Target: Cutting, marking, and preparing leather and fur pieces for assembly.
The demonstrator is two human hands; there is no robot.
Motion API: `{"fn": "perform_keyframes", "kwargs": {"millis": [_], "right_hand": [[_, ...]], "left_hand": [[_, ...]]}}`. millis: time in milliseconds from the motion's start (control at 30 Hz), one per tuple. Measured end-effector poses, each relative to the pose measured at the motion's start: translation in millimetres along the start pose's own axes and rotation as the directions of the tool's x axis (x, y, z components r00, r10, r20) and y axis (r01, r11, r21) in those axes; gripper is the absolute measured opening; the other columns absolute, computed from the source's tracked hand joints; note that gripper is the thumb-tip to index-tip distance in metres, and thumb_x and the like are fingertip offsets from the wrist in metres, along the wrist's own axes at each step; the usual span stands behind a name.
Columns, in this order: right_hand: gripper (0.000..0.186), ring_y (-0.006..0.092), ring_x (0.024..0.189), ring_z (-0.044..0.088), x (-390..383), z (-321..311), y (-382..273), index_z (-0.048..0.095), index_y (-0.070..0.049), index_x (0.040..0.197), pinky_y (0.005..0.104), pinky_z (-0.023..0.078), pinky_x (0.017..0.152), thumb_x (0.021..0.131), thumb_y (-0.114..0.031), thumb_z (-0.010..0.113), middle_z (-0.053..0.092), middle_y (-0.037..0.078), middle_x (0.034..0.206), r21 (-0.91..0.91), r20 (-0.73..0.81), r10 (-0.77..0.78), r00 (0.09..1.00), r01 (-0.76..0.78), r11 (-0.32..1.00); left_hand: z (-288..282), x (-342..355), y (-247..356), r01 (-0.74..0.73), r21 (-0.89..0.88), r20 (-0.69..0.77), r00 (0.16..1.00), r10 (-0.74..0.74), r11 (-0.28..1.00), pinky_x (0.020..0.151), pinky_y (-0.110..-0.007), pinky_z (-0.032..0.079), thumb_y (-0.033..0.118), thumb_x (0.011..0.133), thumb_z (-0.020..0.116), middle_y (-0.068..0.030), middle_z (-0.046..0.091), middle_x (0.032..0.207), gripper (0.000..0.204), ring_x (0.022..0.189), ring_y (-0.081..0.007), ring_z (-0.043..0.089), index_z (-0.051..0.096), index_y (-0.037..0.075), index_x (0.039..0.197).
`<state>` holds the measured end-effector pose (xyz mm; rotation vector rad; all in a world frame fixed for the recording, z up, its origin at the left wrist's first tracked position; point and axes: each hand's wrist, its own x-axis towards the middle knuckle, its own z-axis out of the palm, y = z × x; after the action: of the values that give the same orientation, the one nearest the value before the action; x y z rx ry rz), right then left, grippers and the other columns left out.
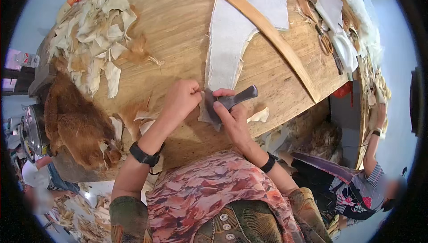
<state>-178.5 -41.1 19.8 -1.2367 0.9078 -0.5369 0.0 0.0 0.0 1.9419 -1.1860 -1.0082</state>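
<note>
By the right hand (234, 120), a dark metal tool (240, 97) is grasped, thumb and fingers closed around it, its handle pointed toward two o'clock. At the right hand's ten o'clock, the left hand (182, 99) is curled; whether anything is pinched cannot be told. Pale cloth (225, 55) is spread toward twelve o'clock.

Left hand (180, 100), right hand (236, 122): well lit, fairly crisp
Tool (245, 95) in right hand: soft sheen on dark metal
Table (178, 29): bright beyond the hands, dimmer below them
Strip (267, 29), beyond and right of hands: bowed
Pot (35, 129), far left of hands: glare
Fleece (363, 24), far right beyond hands: washed out
Pile (321, 149), right of hands: shadowed
People (356, 194) either side: heads smeared
Rim, all round: bent, black corners
</note>
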Motion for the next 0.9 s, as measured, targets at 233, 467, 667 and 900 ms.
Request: {"fn": "perform_keyframes", "kwargs": {"millis": [233, 467, 667, 900], "right_hand": [[0.017, 0.0149, 0.07, 0.058, 3, 10, -3, 0.062, -0.001, 0.103, 0.0291, 0.048, 0.067, 0.09, -0.011, 0.057, 0.061, 0.008, 0.091, -0.289, -0.001, -0.13, 0.992, 0.124, 0.949], [0.021, 0.0253, 0.07, 0.065, 10, 11, 3, 0.063, -0.004, 0.106, 0.0357, 0.049, 0.066, 0.088, -0.014, 0.059, 0.064, 0.015, 0.081, -0.376, -0.045, -0.141, 0.989, 0.114, 0.92], [0.022, 0.0249, 0.067, 0.064, 14, 13, 1, 0.064, -0.003, 0.105, 0.0356, 0.049, 0.064, 0.085, -0.013, 0.059, 0.064, 0.016, 0.076, -0.286, -0.102, -0.107, 0.989, 0.074, 0.955], [0.023, 0.0169, 0.062, 0.06, -6, 3, 1, 0.066, 0.0, 0.101, 0.0331, 0.048, 0.061, 0.082, -0.011, 0.06, 0.061, 0.013, 0.069, -0.321, 0.064, -0.034, 0.997, 0.053, 0.946]], "left_hand": [[2, -1, -5, 0.022, -0.052, -0.089, 0.996, -0.027, 0.998, 0.05, -0.027, 0.04, 0.002, 0.074, 0.066, -0.0065, 0.061, 0.059, 0.008, 0.054, -0.009, 0.052, 0.066, -0.004, 0.08], [4, -5, 4, -0.013, -0.081, -0.093, 0.996, 0.006, 0.997, 0.05, -0.026, 0.039, 0.0, 0.072, 0.065, -0.0053, 0.06, 0.06, 0.007, 0.055, -0.0083, 0.052, 0.064, -0.004, 0.077], [10, -6, -7, -0.06, -0.401, -0.092, 0.995, 0.025, 0.914, 0.046, -0.025, 0.034, 0.001, 0.071, 0.063, -0.0002, 0.053, 0.053, 0.006, 0.051, -0.0045, 0.045, 0.058, -0.002, 0.068], [4, -17, 13, -0.031, -0.457, -0.114, 0.993, -0.024, 0.889, 0.046, -0.021, 0.031, -0.001, 0.074, 0.062, 0.0061, 0.05, 0.055, 0.005, 0.052, -0.0004, 0.041, 0.06, 0.001, 0.07]]}}
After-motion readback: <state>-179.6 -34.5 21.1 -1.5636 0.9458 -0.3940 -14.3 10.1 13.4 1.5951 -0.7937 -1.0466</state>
